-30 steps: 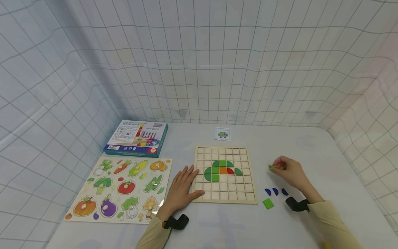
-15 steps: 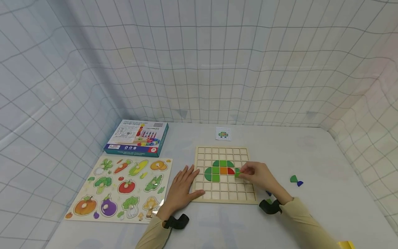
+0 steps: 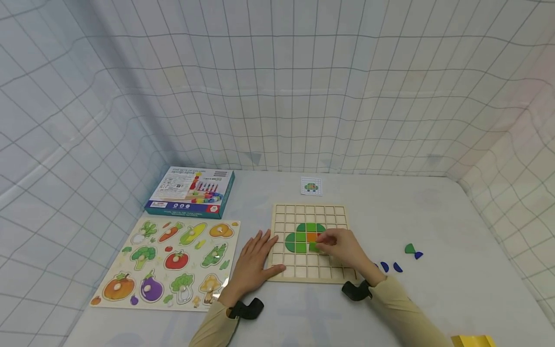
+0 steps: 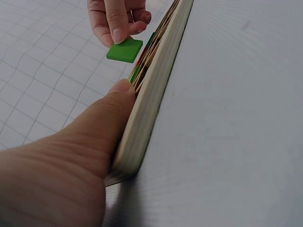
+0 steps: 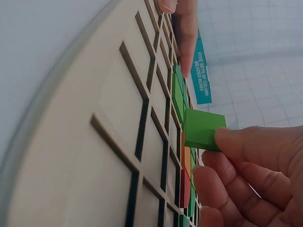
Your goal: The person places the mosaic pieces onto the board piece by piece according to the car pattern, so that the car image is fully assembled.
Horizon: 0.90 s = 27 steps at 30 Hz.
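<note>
- Two hands working at wooden grid board point(image 3: 310, 277).
- R hand point(image 3: 342, 248) pinching green square tile point(image 4: 124, 49) btwn thumb & fingers, hovering just above board's mid cells.
- L hand point(image 3: 253, 262) lying flat, fingers straight, pressing board's left edge.

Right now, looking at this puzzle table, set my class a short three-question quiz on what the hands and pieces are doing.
1. True or false: the right hand pinches a green square tile.
2. Which thing does the left hand touch? A the box B the grid board C the vegetable puzzle
3. Fill in: the loose blue pieces lie to the ___ of the board.

Key: 1 true; 2 B; 3 right
</note>
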{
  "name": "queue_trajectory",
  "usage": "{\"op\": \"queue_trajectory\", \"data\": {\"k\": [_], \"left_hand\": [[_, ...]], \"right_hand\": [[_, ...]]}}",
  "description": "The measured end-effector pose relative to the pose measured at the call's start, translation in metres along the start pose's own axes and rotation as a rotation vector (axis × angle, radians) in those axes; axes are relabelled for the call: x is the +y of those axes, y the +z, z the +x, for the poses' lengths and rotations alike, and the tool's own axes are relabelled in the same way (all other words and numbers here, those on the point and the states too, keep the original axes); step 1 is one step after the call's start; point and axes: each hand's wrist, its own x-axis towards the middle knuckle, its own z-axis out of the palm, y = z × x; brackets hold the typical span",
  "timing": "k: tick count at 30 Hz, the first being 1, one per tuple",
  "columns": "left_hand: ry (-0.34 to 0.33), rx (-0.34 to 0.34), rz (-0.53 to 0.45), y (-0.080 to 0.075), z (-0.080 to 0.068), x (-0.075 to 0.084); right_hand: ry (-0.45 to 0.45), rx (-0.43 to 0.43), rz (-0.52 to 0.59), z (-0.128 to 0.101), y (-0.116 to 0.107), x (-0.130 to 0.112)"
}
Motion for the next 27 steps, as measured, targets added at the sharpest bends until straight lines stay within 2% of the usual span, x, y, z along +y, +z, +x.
{"op": "queue_trajectory", "data": {"k": [7, 18, 27], "left_hand": [[-0.001, 0.002, -0.009, 0.0008, 0.0000, 0.0005], [-0.016, -0.008, -0.015, 0.0002, -0.0001, 0.0013], [-0.015, -0.009, -0.016, -0.0002, -0.0002, 0.0010]], "right_hand": [[-0.022, 0.007, -0.028, 0.0017, 0.0066, -0.0009], [-0.009, 0.032, -0.113, 0.0030, 0.0077, -0.0055], [-0.010, -0.046, -0.077, 0.0068, 0.0074, -0.0037]]}}
